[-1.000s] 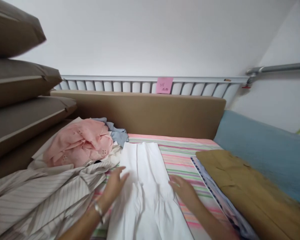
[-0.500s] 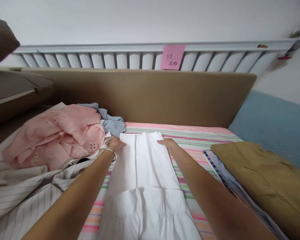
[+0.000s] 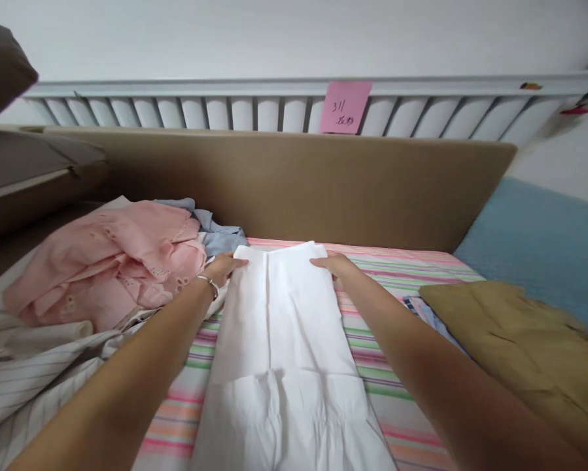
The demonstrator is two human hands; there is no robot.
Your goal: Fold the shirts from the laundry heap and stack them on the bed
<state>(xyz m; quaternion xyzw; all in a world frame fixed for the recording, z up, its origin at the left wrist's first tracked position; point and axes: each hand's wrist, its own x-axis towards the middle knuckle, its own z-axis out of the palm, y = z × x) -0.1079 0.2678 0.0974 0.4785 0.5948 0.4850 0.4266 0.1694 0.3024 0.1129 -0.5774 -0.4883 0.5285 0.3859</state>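
A white garment [image 3: 294, 314] lies lengthwise in front of me, folded into a long strip, with a gathered, ruffled part towards me. My left hand [image 3: 224, 267] pinches its far left corner between thumb and fingers; a bracelet [image 3: 209, 285] circles that wrist. At the far right corner, my right hand [image 3: 333, 265] grips the fabric in the same way. The far edge between the hands looks slightly raised off the striped sheet [image 3: 386, 288]. The near end of the garment runs out of view at the bottom.
Rumpled pink clothing [image 3: 121, 261] and striped fabric [image 3: 38, 386] are heaped on the left, with a blue-grey cloth [image 3: 222, 239] behind. Folded khaki clothing [image 3: 519, 347] lies right. A brown panel [image 3: 298, 190] stands at the back, below a pink note [image 3: 346, 108] on white slats.
Both hands have moved slightly farther away, and the garment's far edge has gone up and back with them. The view has shifted a little.
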